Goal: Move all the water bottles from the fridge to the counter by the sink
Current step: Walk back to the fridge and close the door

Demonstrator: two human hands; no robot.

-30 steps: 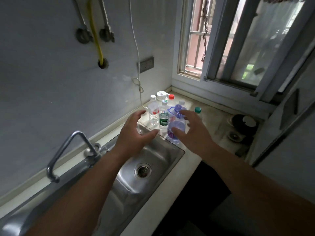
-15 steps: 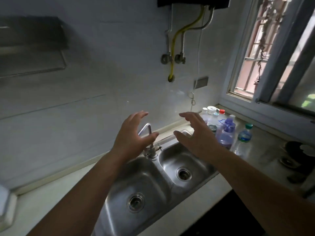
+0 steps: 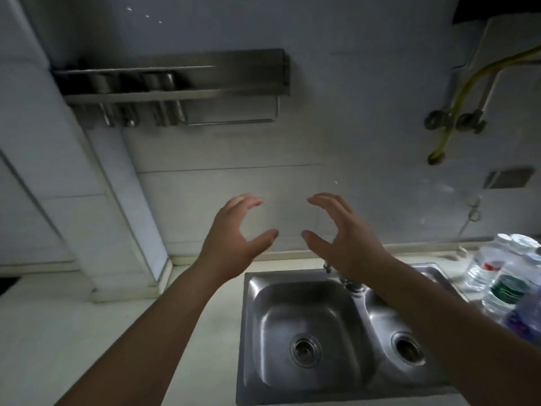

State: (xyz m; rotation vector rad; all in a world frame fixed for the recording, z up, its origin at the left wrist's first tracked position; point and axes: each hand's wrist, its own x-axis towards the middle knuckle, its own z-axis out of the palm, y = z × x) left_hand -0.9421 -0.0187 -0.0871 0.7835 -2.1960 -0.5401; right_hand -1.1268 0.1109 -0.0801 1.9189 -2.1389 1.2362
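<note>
Both grips, left hand [image 3: 231,244] and right hand [image 3: 348,244], spread and empty; water bottles [image 3: 503,276] stand on the counter [image 3: 87,332] well to their right.

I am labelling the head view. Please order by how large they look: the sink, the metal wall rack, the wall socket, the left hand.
1. sink
2. metal wall rack
3. left hand, though it is nearer the camera, so its true size is unsure
4. wall socket

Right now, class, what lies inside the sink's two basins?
Each basin of the sink shows only a drain: left drain, right drain. The right forearm covers part of the right basin, so that part cannot be checked.
</note>
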